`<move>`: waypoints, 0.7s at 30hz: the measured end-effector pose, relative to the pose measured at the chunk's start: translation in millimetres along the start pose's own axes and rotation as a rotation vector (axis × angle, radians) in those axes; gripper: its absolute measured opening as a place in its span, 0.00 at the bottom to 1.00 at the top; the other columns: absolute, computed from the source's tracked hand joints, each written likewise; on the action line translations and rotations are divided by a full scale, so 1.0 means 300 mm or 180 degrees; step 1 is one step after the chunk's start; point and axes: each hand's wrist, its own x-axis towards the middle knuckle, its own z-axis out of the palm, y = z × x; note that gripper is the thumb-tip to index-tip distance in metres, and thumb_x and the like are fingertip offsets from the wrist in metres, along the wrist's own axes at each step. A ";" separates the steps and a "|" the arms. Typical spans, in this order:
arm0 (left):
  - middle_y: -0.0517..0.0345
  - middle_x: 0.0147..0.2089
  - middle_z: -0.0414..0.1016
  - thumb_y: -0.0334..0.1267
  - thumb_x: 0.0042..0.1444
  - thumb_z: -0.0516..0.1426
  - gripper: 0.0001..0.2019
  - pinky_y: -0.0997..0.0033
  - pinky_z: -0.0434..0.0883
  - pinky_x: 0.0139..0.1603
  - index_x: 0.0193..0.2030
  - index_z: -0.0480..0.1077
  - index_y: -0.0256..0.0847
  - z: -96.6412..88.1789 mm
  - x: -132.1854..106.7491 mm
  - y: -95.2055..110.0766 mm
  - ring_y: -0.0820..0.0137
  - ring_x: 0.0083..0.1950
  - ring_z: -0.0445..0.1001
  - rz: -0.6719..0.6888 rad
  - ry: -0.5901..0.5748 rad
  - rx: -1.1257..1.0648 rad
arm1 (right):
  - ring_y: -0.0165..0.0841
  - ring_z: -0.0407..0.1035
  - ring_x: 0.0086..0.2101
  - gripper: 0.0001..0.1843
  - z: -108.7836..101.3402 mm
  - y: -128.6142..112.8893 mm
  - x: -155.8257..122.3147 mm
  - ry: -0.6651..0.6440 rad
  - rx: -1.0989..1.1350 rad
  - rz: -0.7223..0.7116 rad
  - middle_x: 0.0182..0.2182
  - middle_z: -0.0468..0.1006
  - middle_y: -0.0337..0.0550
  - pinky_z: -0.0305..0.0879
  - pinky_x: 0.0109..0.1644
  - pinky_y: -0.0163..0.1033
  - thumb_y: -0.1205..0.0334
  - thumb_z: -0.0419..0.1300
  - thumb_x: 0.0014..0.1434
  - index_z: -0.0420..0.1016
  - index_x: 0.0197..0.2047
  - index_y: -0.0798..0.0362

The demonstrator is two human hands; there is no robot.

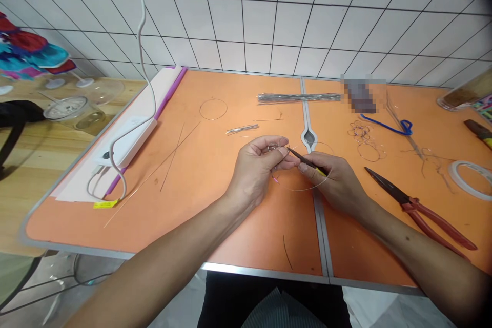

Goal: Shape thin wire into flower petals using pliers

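Observation:
My left hand [253,166] pinches a thin wire [303,189] between thumb and fingers. A small wire loop [273,147] shows at its fingertips, and the rest of the wire bows out below and to the right. In my right hand [340,180] is a pair of slim, dark needle-nose pliers [301,157] with a bit of yellow on the grip; most of its handle is hidden by the palm. The plier tip meets the wire at my left fingertips. A small pink piece [275,180] hangs just under the left hand.
Red-handled pliers [411,205] lie right of my right forearm. Beyond are a wire bundle [300,98], flower-shaped wire [360,132], blue bent wire [403,127] and a white tape roll [471,179]. At left, a white power strip [126,146] with a cable rests on the orange table [184,189].

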 end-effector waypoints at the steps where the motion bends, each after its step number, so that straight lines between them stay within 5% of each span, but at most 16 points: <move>1: 0.56 0.28 0.82 0.28 0.57 0.69 0.06 0.77 0.79 0.35 0.41 0.80 0.34 0.000 -0.001 0.001 0.72 0.29 0.83 0.0010 -0.0006 -0.0001 | 0.36 0.73 0.36 0.20 0.000 0.001 -0.001 -0.0002 0.0014 0.0011 0.36 0.82 0.42 0.63 0.39 0.40 0.46 0.62 0.75 0.89 0.49 0.51; 15: 0.55 0.29 0.82 0.30 0.55 0.71 0.09 0.71 0.81 0.40 0.41 0.80 0.34 -0.005 0.006 -0.017 0.68 0.31 0.85 0.0086 0.0029 0.0041 | 0.39 0.73 0.37 0.23 0.003 -0.004 -0.010 -0.0057 -0.0103 0.0236 0.37 0.83 0.44 0.63 0.39 0.42 0.40 0.60 0.75 0.87 0.45 0.50; 21: 0.54 0.30 0.83 0.30 0.56 0.70 0.09 0.72 0.81 0.40 0.43 0.80 0.34 -0.008 0.010 -0.026 0.68 0.32 0.86 0.0195 0.0041 0.0111 | 0.36 0.67 0.32 0.25 0.009 -0.010 -0.012 -0.0030 -0.0224 0.0309 0.30 0.76 0.40 0.59 0.35 0.41 0.40 0.59 0.75 0.84 0.39 0.51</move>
